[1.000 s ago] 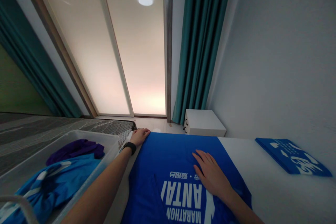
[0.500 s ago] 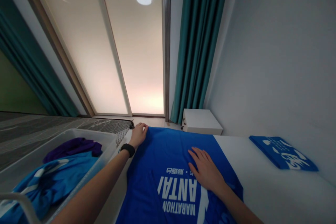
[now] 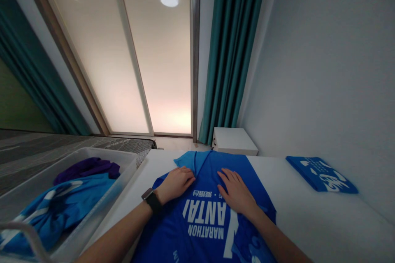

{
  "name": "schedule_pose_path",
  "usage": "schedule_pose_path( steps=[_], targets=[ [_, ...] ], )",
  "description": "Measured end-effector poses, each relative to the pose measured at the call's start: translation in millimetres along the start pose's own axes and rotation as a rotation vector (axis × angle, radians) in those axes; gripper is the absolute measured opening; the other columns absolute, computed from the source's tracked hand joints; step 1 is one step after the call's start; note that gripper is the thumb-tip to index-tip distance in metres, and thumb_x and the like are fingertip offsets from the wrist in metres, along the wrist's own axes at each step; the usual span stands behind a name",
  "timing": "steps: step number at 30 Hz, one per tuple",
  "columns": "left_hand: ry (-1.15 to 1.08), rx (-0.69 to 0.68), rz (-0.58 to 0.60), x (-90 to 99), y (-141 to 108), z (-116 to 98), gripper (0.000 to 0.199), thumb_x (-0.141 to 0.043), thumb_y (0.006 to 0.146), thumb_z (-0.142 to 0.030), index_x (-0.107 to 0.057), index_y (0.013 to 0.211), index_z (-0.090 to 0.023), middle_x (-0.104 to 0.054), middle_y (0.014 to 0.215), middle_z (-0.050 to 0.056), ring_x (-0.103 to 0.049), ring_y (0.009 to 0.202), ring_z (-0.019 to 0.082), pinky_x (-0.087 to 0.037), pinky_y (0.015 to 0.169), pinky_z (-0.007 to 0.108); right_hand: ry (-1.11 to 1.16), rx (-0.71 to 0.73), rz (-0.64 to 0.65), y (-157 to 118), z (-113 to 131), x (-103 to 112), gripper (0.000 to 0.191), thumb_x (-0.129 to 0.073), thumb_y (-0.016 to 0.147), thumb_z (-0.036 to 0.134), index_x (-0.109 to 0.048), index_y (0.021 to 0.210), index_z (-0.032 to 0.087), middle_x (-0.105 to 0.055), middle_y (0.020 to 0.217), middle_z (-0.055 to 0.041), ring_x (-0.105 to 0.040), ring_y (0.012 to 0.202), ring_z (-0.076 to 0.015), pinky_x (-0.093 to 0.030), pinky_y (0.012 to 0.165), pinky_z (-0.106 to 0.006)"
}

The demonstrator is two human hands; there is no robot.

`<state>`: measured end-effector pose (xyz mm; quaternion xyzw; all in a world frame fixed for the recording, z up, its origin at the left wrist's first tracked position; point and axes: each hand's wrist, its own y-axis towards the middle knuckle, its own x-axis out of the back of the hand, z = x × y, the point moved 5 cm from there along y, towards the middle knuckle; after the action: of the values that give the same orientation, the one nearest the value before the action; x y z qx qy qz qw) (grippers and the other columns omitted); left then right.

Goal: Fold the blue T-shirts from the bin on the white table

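A blue T-shirt (image 3: pixel 205 220) with white upside-down lettering lies spread on the white table (image 3: pixel 311 218). My left hand (image 3: pixel 176 183), a black watch (image 3: pixel 151 199) on its wrist, has its fingers closed on the far left part of the shirt, turned inward. Beside it a lighter blue flap of the cloth (image 3: pixel 187 160) shows, its inner side up. My right hand (image 3: pixel 236 189) rests flat on the shirt with fingers spread, right of the lettering.
On the left stands a translucent plastic bin (image 3: pixel 128 164) holding light blue (image 3: pixel 77 201) and purple clothing (image 3: pixel 89 169). A folded blue shirt (image 3: pixel 324 174) lies at the table's right side by the wall. Beyond the far edge is a white cabinet (image 3: pixel 236 139).
My left hand has moved right and nearer, drawing the shirt's far left corner inward, so its lighter inner side shows. My right hand stays on the shirt.
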<state>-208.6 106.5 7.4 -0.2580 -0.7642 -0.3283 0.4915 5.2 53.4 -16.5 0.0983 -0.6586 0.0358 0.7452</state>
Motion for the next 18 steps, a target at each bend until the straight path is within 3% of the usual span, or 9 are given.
schedule_pose_path(
  steps=[5, 18],
  targets=[
    [-0.114, 0.012, -0.008, -0.3, 13.5, 17.3, 0.025, -0.044, 0.096, -0.032, -0.067, 0.091, -0.023, -0.069, 0.092, 0.003, -0.06, 0.09, 0.019, -0.044, 0.085, 0.032, 0.007, -0.004, -0.001, -0.3, 0.8, 2.3, 0.054, -0.032, 0.097, 0.043, -0.044, 0.144, 0.019, -0.039, 0.152, -0.0096, -0.031, 0.14, -0.0254, -0.017, 0.117, -0.044],
    [-0.132, -0.008, -0.071, -15.4, 11.4, 19.8, 0.015, -0.05, 0.092, -0.031, -0.062, 0.087, -0.023, -0.063, 0.093, 0.003, -0.055, 0.091, 0.022, -0.042, 0.085, 0.036, 0.028, -0.005, 0.001, -0.7, 3.5, 8.8, 0.052, -0.033, 0.098, 0.04, -0.042, 0.145, 0.019, -0.039, 0.151, -0.0096, -0.029, 0.141, -0.0237, -0.015, 0.119, -0.043]
  ],
)
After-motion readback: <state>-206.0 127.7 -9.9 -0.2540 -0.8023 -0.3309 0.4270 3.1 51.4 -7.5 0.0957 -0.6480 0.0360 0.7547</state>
